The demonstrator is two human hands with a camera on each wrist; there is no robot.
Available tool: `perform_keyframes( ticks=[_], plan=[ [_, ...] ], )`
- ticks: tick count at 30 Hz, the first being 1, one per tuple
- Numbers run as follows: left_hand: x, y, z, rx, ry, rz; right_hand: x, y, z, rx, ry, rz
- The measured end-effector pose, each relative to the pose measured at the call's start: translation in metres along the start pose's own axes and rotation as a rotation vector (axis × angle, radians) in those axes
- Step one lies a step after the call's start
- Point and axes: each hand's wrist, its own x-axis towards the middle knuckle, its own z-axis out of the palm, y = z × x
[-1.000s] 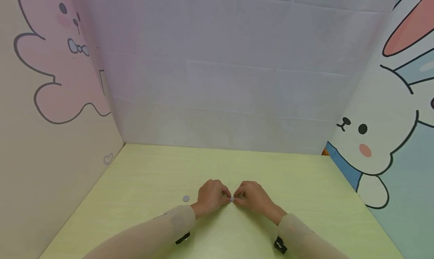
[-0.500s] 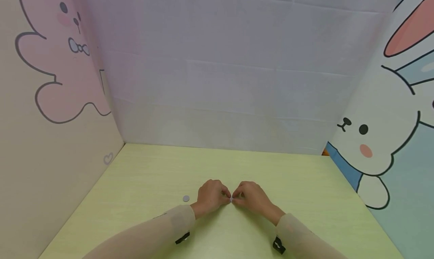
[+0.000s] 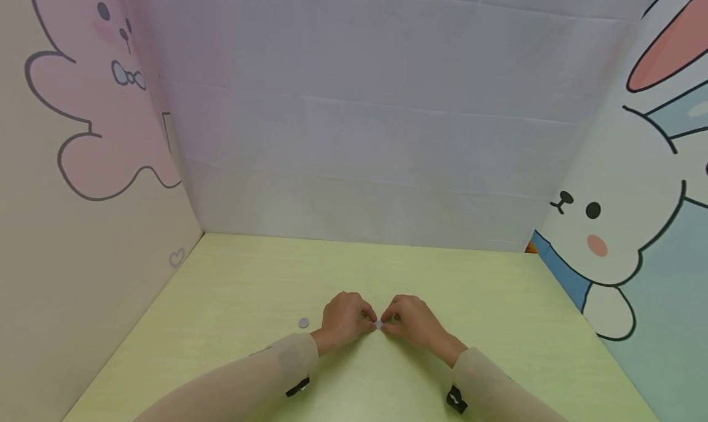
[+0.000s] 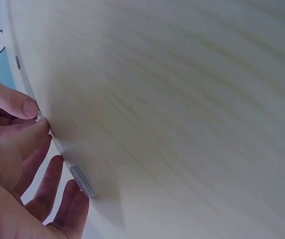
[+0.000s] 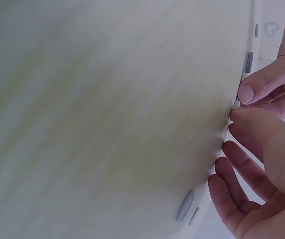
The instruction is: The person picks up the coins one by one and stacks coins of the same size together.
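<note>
A small light grey disc (image 3: pixel 378 325) stands between the fingertips of both hands, low over the table. My left hand (image 3: pixel 345 317) pinches it from the left and my right hand (image 3: pixel 413 319) from the right, thumbs almost meeting. Fingers cover most of the disc in both wrist views. Another grey disc (image 3: pixel 303 323) lies flat left of the left hand. The left wrist view has a thick grey disc (image 4: pixel 82 181) near the left hand's lower fingers. Beside the right hand's lower fingers, the right wrist view has a grey disc (image 5: pixel 185 205).
The pale yellow-green table (image 3: pixel 249 274) reaches a white sheet (image 3: pixel 354 164) at the back. Printed panels with a pink figure (image 3: pixel 105 102) and a white rabbit (image 3: pixel 614 238) stand at the sides. More small grey discs (image 5: pixel 249 62) lie farther off in the right wrist view.
Both hands stay in place with tiny finger shifts. The right hand moved slightly left, then back right, and more of the disc now shows between the fingertips.
</note>
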Motion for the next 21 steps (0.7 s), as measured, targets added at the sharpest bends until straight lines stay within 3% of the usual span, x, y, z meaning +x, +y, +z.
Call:
perform_keyframes(
  ticks=[21],
  plan=[
    [0.0032, -0.0038, 0.0035, 0.004, -0.009, -0.015, 0.0014, -0.0001, 0.0006, -0.026, 0.018, -0.011]
  ],
)
